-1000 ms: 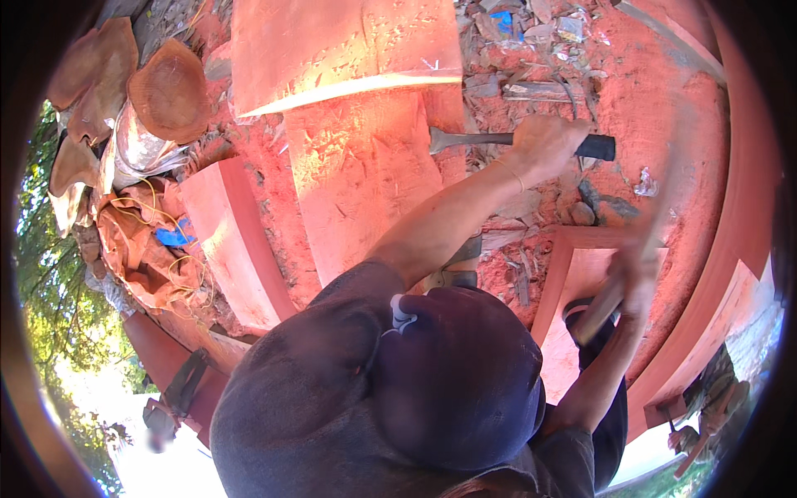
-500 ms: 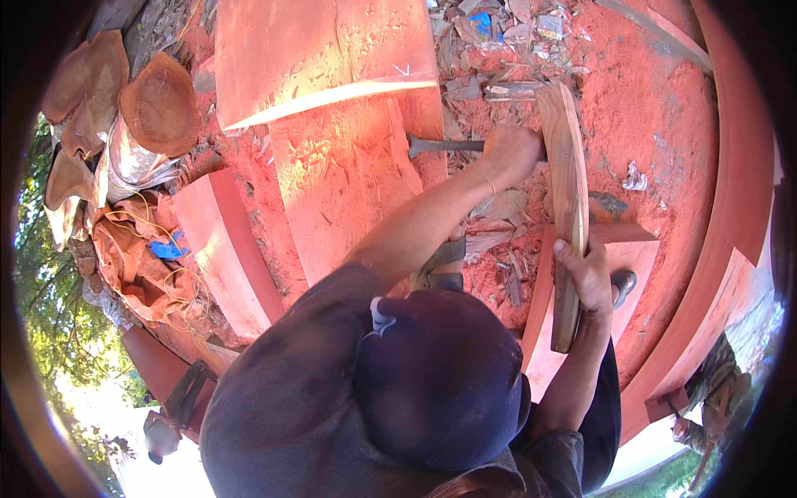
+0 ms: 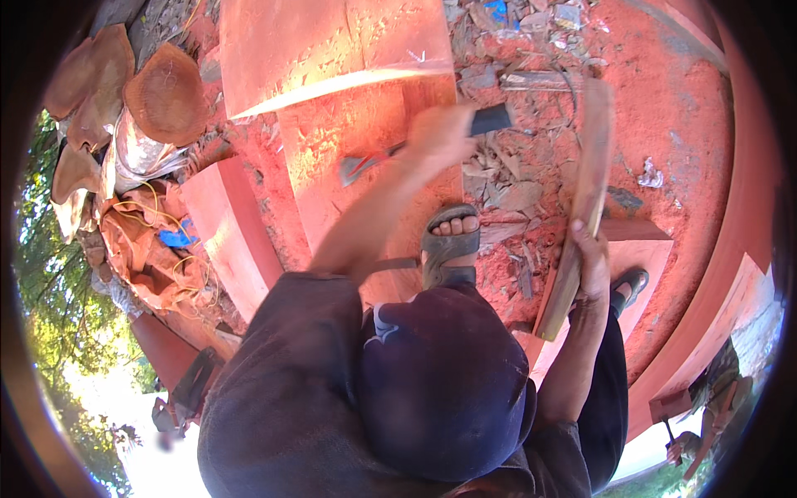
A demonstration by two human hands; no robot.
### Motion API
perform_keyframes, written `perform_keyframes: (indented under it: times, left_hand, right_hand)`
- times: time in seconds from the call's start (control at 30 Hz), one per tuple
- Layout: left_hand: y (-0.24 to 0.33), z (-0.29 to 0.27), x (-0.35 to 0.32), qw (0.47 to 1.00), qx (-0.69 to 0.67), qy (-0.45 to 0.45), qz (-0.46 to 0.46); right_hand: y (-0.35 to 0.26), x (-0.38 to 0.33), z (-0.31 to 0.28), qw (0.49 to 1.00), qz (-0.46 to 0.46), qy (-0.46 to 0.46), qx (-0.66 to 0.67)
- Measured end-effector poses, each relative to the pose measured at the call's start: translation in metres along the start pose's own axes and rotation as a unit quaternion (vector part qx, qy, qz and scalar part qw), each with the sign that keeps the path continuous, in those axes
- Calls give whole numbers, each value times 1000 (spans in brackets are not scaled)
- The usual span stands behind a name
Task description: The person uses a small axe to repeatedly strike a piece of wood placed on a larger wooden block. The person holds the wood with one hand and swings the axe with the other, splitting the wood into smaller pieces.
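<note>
In my left hand (image 3: 442, 137), blurred by motion, is a chisel (image 3: 491, 120). Its black end sticks out to the right of my fist, and its blade (image 3: 357, 169) points left over the recessed part of a large reddish timber (image 3: 320, 207). I cannot tell whether the blade touches the wood. My right hand (image 3: 591, 259) grips a long flat wooden mallet (image 3: 591, 166) by its lower part, thumb on top. The mallet stands apart from the chisel, to its right. Beyond the recess, the timber's thicker, uncut part (image 3: 332, 50) rises in a lit step.
A sandalled foot (image 3: 451, 236) rests beside the timber, another (image 3: 631, 289) at the right. Reddish sawdust (image 3: 664, 108) and wood chips cover the ground. Cut logs (image 3: 166, 95) and a squared beam (image 3: 228, 232) lie left; a long curved-looking beam (image 3: 735, 216) runs right. Other people (image 3: 718, 407) are at the edges.
My left hand and the chisel have swung left over the timber, away from the mallet. The mallet leans more, its lower end further left, still in my right hand. The near foot now shows fully.
</note>
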State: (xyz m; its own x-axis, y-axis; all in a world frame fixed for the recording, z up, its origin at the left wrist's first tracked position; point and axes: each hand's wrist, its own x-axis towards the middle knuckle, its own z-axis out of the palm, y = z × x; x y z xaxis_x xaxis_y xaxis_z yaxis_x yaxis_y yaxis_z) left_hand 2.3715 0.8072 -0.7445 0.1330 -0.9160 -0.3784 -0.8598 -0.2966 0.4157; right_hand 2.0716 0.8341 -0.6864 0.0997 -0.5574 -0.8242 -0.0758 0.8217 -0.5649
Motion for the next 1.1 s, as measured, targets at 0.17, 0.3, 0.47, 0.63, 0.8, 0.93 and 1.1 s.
perform_keyframes:
  times: [0.17,0.3,0.47,0.63,0.8,0.93,1.1]
  left_hand:
    - [-82,-54,-84,983,110,-138,40]
    - [-89,-49,-109,985,132,-86,77]
    - [-97,-19,-98,986,140,-20,89]
    - [-94,-19,-117,987,147,-31,54]
    - [-84,-35,-133,990,49,-132,-21]
    - [-85,-38,-131,979,-125,-103,-126]
    - [-91,-51,-179,969,112,-180,-126]
  right_hand:
    - [-10,13,-18,994,16,93,62]
    - [-26,8,-33,989,-25,124,83]
    - [-36,1,-23,986,-41,124,101]
    - [-37,-2,-8,988,-50,124,83]
    - [-36,-6,-5,990,-55,114,66]
    - [-35,-6,-9,989,-53,118,74]
    - [-30,-2,-19,984,-60,150,78]
